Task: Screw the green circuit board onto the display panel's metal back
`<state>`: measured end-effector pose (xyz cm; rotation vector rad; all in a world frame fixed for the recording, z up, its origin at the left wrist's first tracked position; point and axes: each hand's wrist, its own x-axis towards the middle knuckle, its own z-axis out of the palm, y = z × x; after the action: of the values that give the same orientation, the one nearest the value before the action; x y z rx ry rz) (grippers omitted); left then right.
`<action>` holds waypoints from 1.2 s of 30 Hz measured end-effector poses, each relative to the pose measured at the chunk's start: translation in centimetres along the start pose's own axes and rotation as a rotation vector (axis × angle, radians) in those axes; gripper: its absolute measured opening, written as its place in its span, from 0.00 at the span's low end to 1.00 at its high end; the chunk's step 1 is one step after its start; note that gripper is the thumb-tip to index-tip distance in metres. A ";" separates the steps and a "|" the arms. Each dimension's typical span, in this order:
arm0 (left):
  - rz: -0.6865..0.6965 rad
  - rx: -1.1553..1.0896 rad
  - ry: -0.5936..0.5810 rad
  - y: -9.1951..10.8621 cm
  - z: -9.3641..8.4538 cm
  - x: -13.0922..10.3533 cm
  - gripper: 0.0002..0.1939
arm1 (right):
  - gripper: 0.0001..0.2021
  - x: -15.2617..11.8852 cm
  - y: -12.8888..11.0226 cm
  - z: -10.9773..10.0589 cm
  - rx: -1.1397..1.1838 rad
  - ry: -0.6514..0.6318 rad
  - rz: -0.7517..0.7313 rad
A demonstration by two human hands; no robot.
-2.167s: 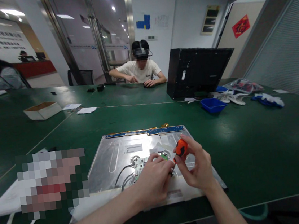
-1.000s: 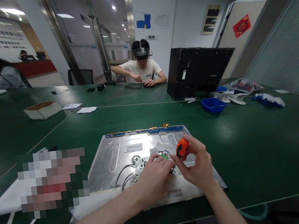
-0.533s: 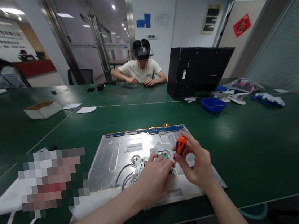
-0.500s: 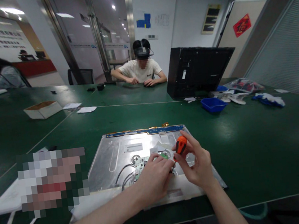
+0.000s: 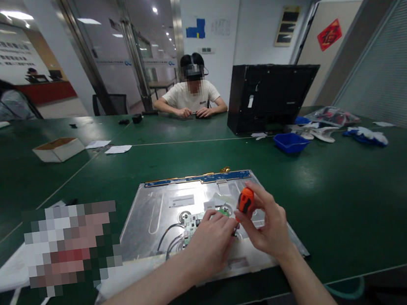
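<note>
A metal display panel [image 5: 142, 229] lies flat on the table in front of me, with a blue circuit strip [image 5: 195, 179] along its far edge. My right hand [image 5: 267, 224] grips the orange and black handle of a screwdriver [image 5: 245, 200], tilted with its shaft pointing down toward the panel. Over a green circuit board [image 5: 191, 226] lies my left hand [image 5: 214, 238], fingers bent and closed beside the screwdriver shaft. What those fingertips pinch, if anything, is hidden, and so is the screwdriver's tip. Black cables [image 5: 169, 236] curve out from the board's left side.
A blue tray [image 5: 291, 142] and a black monitor [image 5: 270, 94] stand at the back right, gloves [image 5: 366, 136] beyond. At left are a white box [image 5: 58, 150], papers [image 5: 118, 149] and a partly blurred white item [image 5: 10, 268]. Another person [image 5: 194, 92] works across the table.
The screwdriver handle has turned and dipped slightly in my right hand, whose fingers shifted a little. My left hand keeps its place. Another person's fingers have appeared at the far left edge.
</note>
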<state>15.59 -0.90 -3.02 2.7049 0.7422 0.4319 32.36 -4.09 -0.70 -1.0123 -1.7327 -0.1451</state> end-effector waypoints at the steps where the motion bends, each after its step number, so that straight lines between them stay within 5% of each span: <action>1: 0.002 0.008 -0.006 0.0 0.0 0.0 0.16 | 0.28 -0.1 0.0 0.0 -0.002 -0.003 -0.001; 36: 0.021 -0.049 0.047 0.0 -0.2 -0.2 0.14 | 0.26 -0.6 0.2 0.6 -0.078 0.068 -0.052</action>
<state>15.34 -1.00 -2.88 2.6671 0.7074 0.5137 32.12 -3.94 -1.52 -1.0081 -1.7025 -0.2792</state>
